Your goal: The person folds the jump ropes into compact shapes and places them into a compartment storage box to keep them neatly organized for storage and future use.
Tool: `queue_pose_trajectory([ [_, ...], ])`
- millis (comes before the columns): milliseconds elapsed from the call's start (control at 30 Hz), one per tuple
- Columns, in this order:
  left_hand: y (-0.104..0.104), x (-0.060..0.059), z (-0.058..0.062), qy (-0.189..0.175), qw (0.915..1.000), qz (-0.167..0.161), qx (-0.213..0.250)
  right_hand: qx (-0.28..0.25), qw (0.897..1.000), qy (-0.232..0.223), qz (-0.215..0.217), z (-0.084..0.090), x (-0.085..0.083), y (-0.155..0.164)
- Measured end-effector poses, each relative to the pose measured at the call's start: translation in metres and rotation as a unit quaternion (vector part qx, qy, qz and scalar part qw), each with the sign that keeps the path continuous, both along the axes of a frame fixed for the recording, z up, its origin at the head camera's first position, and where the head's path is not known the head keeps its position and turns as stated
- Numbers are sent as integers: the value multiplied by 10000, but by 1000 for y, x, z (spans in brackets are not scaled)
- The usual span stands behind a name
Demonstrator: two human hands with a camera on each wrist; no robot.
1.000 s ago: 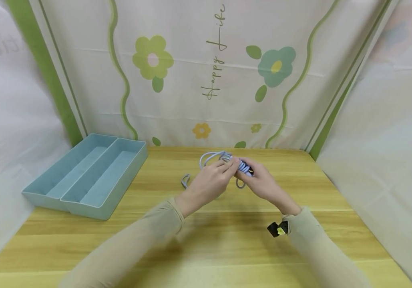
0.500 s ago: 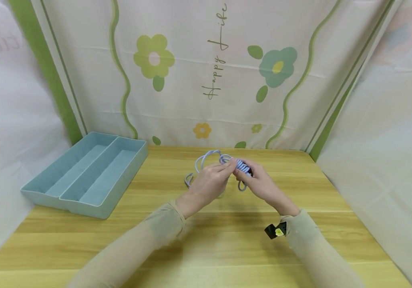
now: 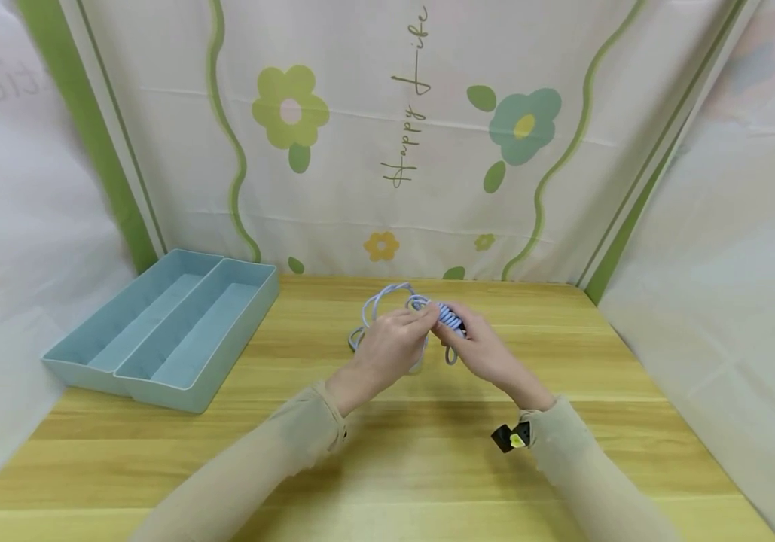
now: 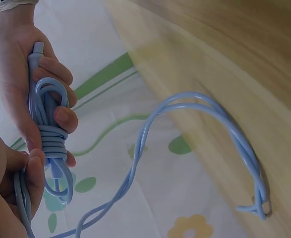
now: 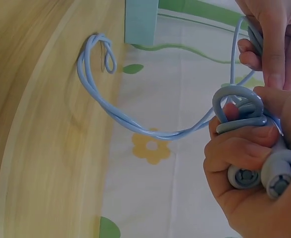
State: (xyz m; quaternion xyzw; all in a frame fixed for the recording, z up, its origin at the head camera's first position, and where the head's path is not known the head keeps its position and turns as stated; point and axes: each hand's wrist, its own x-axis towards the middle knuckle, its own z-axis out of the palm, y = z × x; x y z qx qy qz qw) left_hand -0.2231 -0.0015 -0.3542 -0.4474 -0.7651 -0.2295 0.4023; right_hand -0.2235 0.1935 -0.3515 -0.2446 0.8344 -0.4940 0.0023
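A light blue cord is gathered into a bundle, with several turns wrapped tightly round its middle. My right hand grips this bundle, its fingers curled round it. Two rounded end pieces of the cord stick out of that hand in the right wrist view. My left hand pinches the cord's loose strands between thumb and fingers, right beside the wraps. From there the doubled, twisted tail arches away and its looped end lies on the wooden table. The left hand hides part of the strands in the head view.
Two light blue trays stand side by side at the table's left. Behind the wooden table hangs a white curtain printed with flowers. A small black device sits at the right cuff.
Both hands have shifted slightly left and nearer the body with the bundle. The loose tail's loops have spread and shifted beside the left hand. Both grips stay the same.
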Motion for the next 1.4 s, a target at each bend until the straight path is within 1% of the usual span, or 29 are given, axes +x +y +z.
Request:
queue_pose_trajectory([
  [100, -3, 1, -3, 28, 9999, -51, 93, 86, 9999, 85, -14, -1, 1, -3],
  [200, -6, 2, -6, -78, 9996, -182, 191, 138, 9997, 163, -70, -6, 0, -4],
  [333, -7, 7, -10, -293, 9981, -360, 394, 120, 9995, 255, -152, -13, 1, -4],
  [467, -8, 11, -12, -362, 9965, -378, 653, 91, 9993, 312, -203, -15, 5, -6],
  [567, -8, 13, -15, -381, 9950, -412, 822, -106, 9996, 221, -141, -16, 9, -8],
  [700, -6, 17, -17, -478, 9920, -425, 1085, -503, 9987, 49, -61, -15, 13, -11],
  [800, -4, 20, -17, -646, 9874, -368, 1399, -645, 9979, -1, -104, -14, 13, -13],
  [900, -1, 24, -17, -807, 9823, -343, 1655, -906, 9957, -107, -176, -12, 12, -11],
  [1000, 1, 25, -18, -891, 9788, -387, 1804, -1273, 9916, -217, -23, -10, 11, -7],
  [1100, 0, 25, -18, -1094, 9742, -587, 1885, -1516, 9873, -329, 344, -9, 8, -3],
  [1167, -1, 23, -17, -1353, 9680, -792, 1961, -1654, 9831, -483, 612, -10, 6, -1],
  [1233, -3, 21, -18, -1617, 9616, -979, 1990, -1767, 9792, -644, 763, -10, 5, 0],
  [1300, -4, 19, -19, -1854, 9547, -1139, 2031, -1880, 9755, -794, 826, -11, 5, 1],
  [1400, -4, 16, -25, -2115, 9465, -1312, 2055, -1897, 9749, -940, 695, -14, 5, 0],
])
